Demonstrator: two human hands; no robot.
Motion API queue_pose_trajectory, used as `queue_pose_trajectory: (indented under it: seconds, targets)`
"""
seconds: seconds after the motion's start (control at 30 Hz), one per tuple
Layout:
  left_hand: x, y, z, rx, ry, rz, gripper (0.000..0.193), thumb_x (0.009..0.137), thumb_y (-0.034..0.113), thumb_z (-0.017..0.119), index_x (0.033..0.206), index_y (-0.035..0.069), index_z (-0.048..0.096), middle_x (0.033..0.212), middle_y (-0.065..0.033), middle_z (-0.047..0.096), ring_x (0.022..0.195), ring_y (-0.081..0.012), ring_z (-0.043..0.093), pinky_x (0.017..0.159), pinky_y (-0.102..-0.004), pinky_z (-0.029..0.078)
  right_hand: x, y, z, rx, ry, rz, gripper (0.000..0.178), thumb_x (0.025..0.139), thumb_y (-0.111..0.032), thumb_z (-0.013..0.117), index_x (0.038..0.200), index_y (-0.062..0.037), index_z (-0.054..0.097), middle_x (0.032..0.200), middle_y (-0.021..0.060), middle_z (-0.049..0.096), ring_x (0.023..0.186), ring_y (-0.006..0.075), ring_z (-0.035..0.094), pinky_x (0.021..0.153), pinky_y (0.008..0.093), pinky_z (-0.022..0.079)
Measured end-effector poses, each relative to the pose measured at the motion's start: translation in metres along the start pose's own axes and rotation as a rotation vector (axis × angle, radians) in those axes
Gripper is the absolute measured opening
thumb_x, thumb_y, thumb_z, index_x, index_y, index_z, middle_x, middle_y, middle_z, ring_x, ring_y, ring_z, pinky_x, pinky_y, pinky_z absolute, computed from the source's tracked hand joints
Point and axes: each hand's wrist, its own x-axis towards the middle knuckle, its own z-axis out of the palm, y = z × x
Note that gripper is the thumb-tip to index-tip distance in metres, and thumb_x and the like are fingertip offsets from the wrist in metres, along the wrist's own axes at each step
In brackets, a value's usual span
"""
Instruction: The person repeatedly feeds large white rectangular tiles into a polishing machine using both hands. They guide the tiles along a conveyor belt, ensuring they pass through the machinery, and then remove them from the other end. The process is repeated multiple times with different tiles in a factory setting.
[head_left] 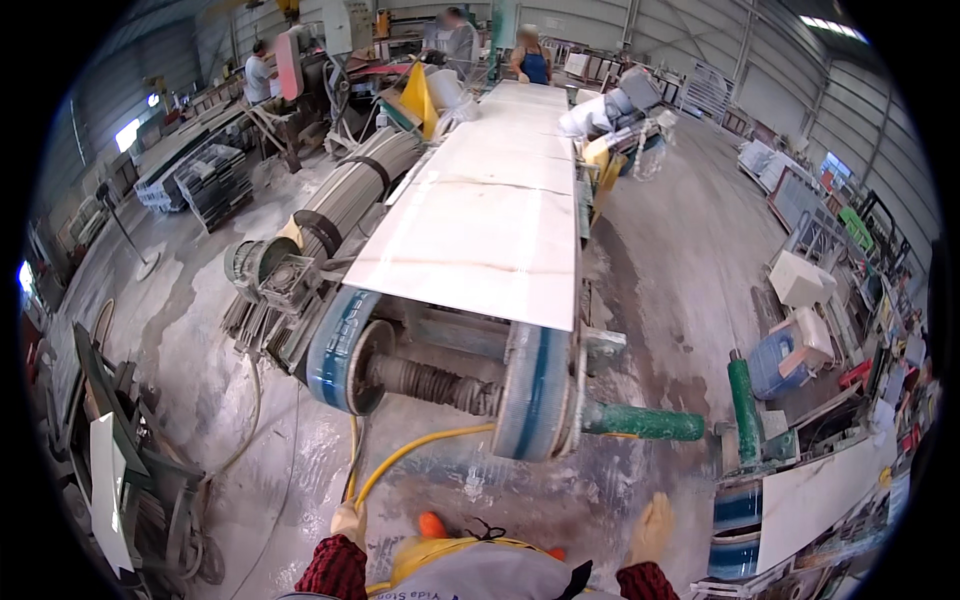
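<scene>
My left hand (348, 522), in a pale glove, is closed round a yellow hose (395, 455) that curves up toward the end of the conveyor. My right hand (652, 528), gloved too, is held out flat with nothing in it, below a green pipe-like bar (645, 421). Ahead of me a long white stone slab (470, 235) with thin brown veins lies on the conveyor. Its near edge rests over two blue-striped belts (541, 390), with a ribbed roller shaft (430, 386) between them.
At the conveyor's far end stands a person in a blue apron (533, 66). A motor (275, 272) and bundled strips (355, 185) flank it on the left. Right of me, a second belt unit carries another white slab (820, 500). A blue drum (785, 360) stands beyond. The floor looks wet.
</scene>
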Motion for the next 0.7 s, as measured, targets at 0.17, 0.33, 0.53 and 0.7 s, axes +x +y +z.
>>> queue_pose_trajectory:
  seconds: [0.17, 0.33, 0.53, 0.7]
  targets:
    - [0.025, -0.057, -0.038, -0.337, -0.019, -0.187, 0.046, 0.122, 0.038, 0.072, 0.141, 0.0, 0.089, 0.105, -0.0167, 0.091, 0.098, -0.0257, 0.085, 0.092, -0.0444, 0.064, 0.094, -0.152, 0.029, 0.055, -0.035, -0.228, 0.041, 0.121, -0.016, 0.067, 0.158, -0.0003, 0.075, 0.165, 0.0266, 0.073, 0.157, 0.0463, 0.065, 0.139, 0.0601, 0.044]
    - [0.036, -0.082, -0.02, -0.669, 0.044, -0.187, 0.045, 0.123, 0.035, 0.072, 0.141, -0.003, 0.087, 0.1, -0.0091, 0.084, 0.086, -0.0171, 0.074, 0.079, -0.0425, 0.058, 0.158, -0.245, 0.069, 0.021, 0.008, -0.5, 0.046, 0.121, -0.02, 0.07, 0.163, -0.0015, 0.073, 0.168, 0.0231, 0.072, 0.161, 0.0448, 0.063, 0.142, 0.0601, 0.041]
    - [0.001, -0.074, 0.013, -0.571, 0.081, -0.255, 0.042, 0.124, 0.035, 0.073, 0.136, -0.004, 0.085, 0.104, -0.0052, 0.082, 0.091, -0.0181, 0.072, 0.081, -0.0431, 0.058, 0.236, -0.311, 0.132, 0.047, -0.043, -0.549, 0.055, 0.124, -0.026, 0.067, 0.173, -0.0042, 0.069, 0.179, 0.026, 0.066, 0.17, 0.0441, 0.058, 0.148, 0.0601, 0.036]
    - [0.016, -0.053, -0.041, -0.725, 0.132, -0.464, 0.039, 0.123, 0.031, 0.078, 0.136, -0.004, 0.085, 0.107, -0.0041, 0.081, 0.096, -0.0146, 0.069, 0.085, -0.0405, 0.056, 0.314, -0.368, 0.183, 0.02, -0.03, -0.458, 0.054, 0.124, -0.027, 0.064, 0.171, 0.0006, 0.069, 0.18, 0.0275, 0.064, 0.171, 0.0437, 0.056, 0.148, 0.0591, 0.035]
